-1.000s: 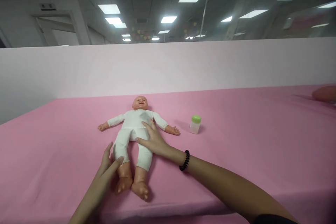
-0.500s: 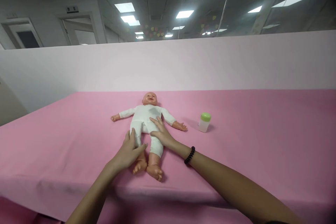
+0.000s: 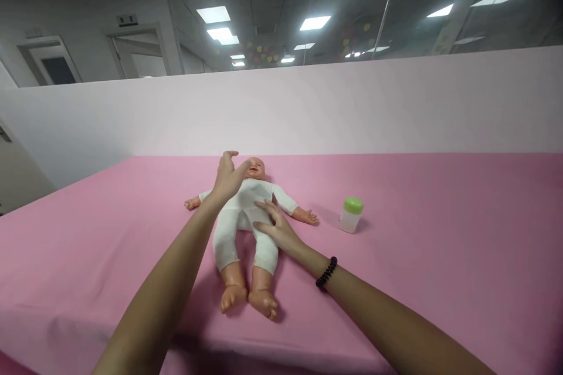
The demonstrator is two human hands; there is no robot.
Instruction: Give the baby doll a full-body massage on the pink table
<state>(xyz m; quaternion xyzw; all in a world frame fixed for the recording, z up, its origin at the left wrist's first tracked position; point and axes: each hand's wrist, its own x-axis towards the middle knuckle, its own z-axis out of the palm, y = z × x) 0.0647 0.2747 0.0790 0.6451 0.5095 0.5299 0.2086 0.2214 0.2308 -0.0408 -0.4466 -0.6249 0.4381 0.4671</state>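
A baby doll [image 3: 254,192] in a white body suit lies on its back, feet toward me, arms spread. My left hand [image 3: 229,179] is raised near its head, thumb and fingers apart, with nothing in it; it hides part of the doll's head and shoulder. My right hand [image 3: 278,227] rests with fingers spread on the doll's hip and upper thigh, at the right side. A black coiled band circles my right wrist.
A small translucent container with a green lid [image 3: 351,214] stands to the right of the doll. Pink cloth [image 3: 431,258] covers the table. Behind it rises a white wall [image 3: 334,108] with glass above.
My left hand has left the doll's leg and moved up and away from me to beside its head. My right hand stays at the hip. The view has shifted slightly.
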